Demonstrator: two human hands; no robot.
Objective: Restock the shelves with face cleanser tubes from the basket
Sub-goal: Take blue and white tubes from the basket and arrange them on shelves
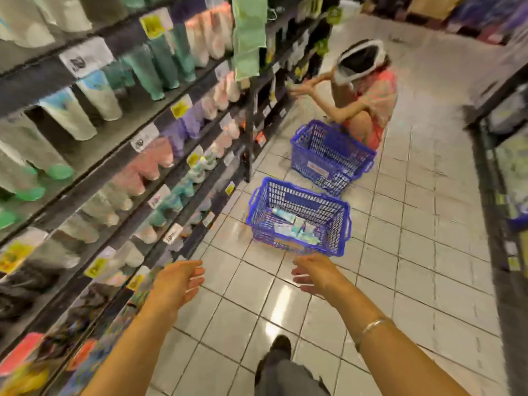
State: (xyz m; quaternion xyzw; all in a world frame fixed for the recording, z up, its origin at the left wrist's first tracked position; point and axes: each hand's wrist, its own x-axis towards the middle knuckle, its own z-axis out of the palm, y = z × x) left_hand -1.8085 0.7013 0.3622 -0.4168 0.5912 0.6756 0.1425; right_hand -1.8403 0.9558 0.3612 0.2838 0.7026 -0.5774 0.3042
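Hands: left hand (pixel 178 281) and right hand (pixel 315 274) are both released, fingers loosely spread and holding nothing, stretched out over the pale glossy floor tiles (pixel 414 252) toward the near basket.
Task's thing: a small heap of white and teal plastic face cleanser tubes (pixel 295 225) lies flat on the bottom of the near blue plastic lattice basket (pixel 341 224), mostly toward its front wall; the basket stands on the floor just beside the foot of the dark tiered shelves (pixel 123 155).
Handling, as I judge it: the tubes look light, with soft squeezable bodies and a smooth, probably slippery skin; the cap end is the stiff part. Pinching across the body near the cap should hold best; several could go in one hand.
Destination: rows of upright tubes in teal, pink, lilac and white fill the shelves at the left; motion blur hides where gaps are.
Others: a second blue basket (pixel 331 155) stands farther along, beside a crouching person in a pink top (pixel 371 101).
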